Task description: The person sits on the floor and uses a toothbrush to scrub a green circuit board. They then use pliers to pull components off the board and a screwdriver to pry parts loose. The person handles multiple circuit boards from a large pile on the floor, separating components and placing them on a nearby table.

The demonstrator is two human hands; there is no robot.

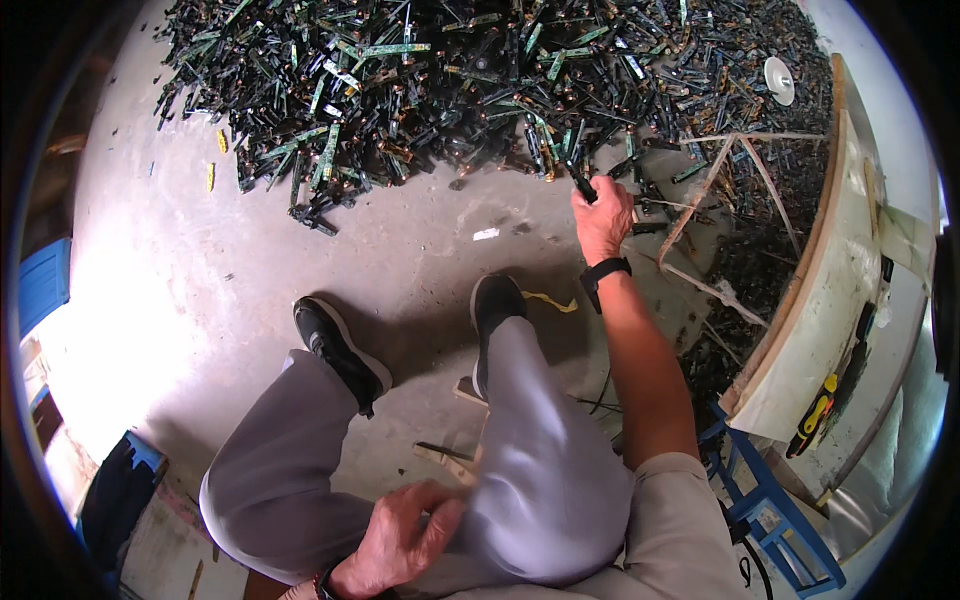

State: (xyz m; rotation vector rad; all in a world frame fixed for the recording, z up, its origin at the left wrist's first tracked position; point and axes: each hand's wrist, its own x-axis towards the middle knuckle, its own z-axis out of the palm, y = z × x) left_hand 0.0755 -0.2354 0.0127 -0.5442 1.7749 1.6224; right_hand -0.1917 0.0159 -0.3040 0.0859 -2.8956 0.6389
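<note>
My right hand (604, 217), with a dark band on its wrist, reaches out to the near edge of a scrap pile. Its fingers are closed on a slim black strip (584, 186), whose exact kind I cannot make out. The large heap of scrap strips (400, 110) spreads over the floor beyond, mostly black, with green board-like pieces and coppery ends among them. Low over my lap is my left hand (405, 535), slightly blurred. Its fingers are loosely bent, the thumb stands apart, and nothing shows in it.
A wooden-edged board (800, 300) runs along the right, with a yellow-and-black tool (818, 410) on it. Beside it lies a frame of thin strips (735, 140). A blue stool (775, 510) stands at lower right. A white disc (779, 81) rests on the heap. Wood pieces (445, 462) lie between my legs.
</note>
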